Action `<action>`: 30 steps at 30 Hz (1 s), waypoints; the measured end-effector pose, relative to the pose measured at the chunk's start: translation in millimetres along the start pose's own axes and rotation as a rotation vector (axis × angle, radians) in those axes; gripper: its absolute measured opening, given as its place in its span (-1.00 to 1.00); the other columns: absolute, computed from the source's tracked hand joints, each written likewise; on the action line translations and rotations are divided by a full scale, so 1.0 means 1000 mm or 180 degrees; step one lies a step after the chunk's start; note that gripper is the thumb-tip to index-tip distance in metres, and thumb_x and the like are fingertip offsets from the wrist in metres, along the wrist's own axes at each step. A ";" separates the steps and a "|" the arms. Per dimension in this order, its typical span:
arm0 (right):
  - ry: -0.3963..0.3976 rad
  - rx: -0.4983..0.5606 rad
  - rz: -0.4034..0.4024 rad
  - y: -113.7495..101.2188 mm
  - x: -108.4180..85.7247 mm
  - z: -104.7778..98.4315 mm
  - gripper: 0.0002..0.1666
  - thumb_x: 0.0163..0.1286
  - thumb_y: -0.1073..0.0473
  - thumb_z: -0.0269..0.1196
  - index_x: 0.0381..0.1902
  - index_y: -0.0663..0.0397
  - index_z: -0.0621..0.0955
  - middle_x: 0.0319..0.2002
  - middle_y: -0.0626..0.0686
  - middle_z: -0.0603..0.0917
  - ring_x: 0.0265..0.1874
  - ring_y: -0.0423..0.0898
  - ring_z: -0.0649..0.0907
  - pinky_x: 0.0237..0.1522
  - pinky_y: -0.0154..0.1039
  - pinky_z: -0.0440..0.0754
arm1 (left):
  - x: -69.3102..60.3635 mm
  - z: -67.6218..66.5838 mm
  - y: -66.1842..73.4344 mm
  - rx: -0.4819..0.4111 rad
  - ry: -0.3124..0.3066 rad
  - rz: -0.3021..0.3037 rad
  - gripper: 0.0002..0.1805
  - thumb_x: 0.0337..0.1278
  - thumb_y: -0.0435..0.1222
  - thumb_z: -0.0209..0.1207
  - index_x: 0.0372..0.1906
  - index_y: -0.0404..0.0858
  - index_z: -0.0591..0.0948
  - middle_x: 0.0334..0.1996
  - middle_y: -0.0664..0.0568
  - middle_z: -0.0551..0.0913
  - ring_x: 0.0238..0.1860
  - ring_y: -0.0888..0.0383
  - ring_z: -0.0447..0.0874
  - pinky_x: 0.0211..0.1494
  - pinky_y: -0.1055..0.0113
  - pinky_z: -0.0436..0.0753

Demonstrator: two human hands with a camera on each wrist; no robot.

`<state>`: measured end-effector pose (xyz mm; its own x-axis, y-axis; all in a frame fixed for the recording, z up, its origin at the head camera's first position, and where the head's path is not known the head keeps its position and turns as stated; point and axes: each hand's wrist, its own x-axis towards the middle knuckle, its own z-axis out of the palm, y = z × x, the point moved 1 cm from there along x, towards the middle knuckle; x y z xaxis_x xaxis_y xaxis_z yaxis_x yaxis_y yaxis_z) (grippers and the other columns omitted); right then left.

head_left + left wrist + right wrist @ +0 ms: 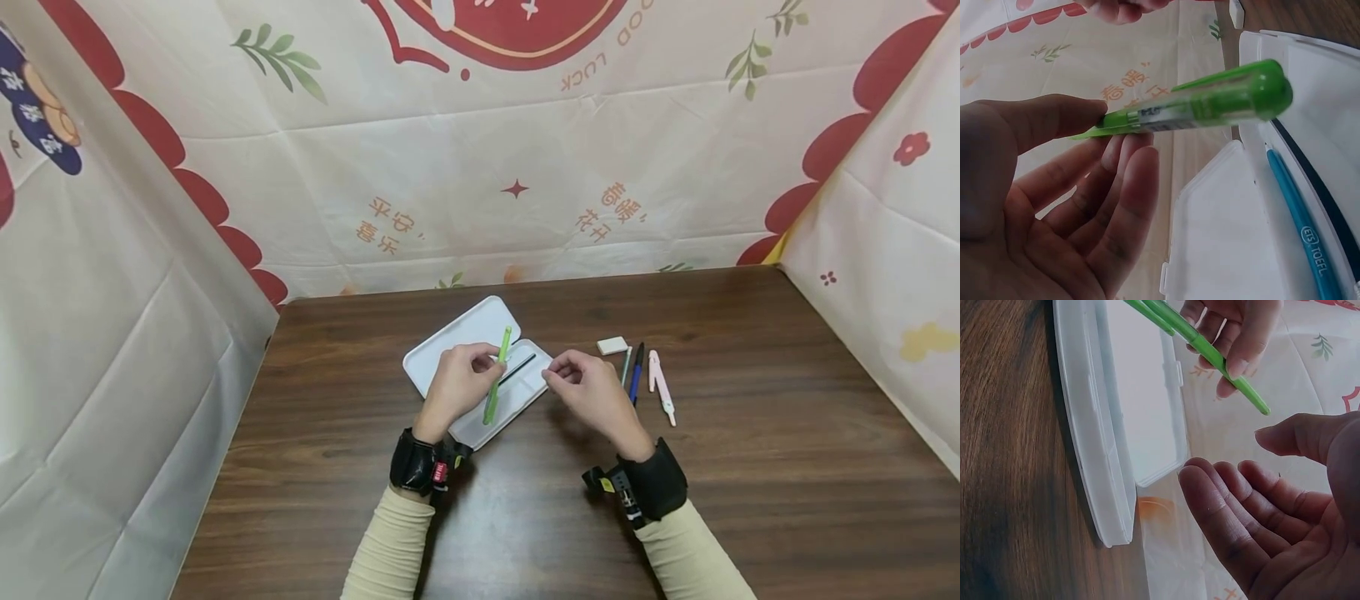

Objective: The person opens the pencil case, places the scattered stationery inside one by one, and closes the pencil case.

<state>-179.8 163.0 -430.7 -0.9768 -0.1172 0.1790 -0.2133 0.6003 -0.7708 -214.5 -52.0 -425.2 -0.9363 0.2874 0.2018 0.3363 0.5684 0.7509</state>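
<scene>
My left hand [463,382] pinches a green pen [492,402] between thumb and fingertips, above an open white pencil case [467,432]. In the left wrist view, the pen's clear barrel and rounded green end [1272,90] point toward the case. Inside the case lies a slim teal pen or pencil [1300,219] printed with ETS TOEFL; from the head it looks dark. Just right of the case hovers my right hand [591,392], its thumb and fingers apart and nothing between them. The pen's narrow end is close to its thumb in the right wrist view.
Right of the right hand lie a white eraser [612,345], a thin light teal stick [626,367], a blue pen [637,373] and a pink-and-white compass [662,388]. The case's lid [450,337] lies open on the wooden table [750,367]. Printed cloth [450,150] hangs behind.
</scene>
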 end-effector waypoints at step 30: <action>0.0090 -0.0001 0.0078 0.005 0.001 -0.008 -0.84 0.42 0.13 0.26 -0.23 0.12 0.66 -0.36 0.12 0.74 -0.43 -0.13 0.70 -0.32 -0.21 0.58 | 0.015 0.000 -0.009 0.0574 -0.0238 0.0000 -0.78 0.16 -0.30 0.31 -0.10 -0.24 0.76 -0.46 0.04 0.73 -0.45 0.22 0.61 -0.32 0.33 0.54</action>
<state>-181.2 172.6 -429.3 -0.9809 -0.0800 0.1774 -0.1894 0.6030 -0.7750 -231.6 -53.2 -428.7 -0.9285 0.3400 0.1494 0.3551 0.6954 0.6247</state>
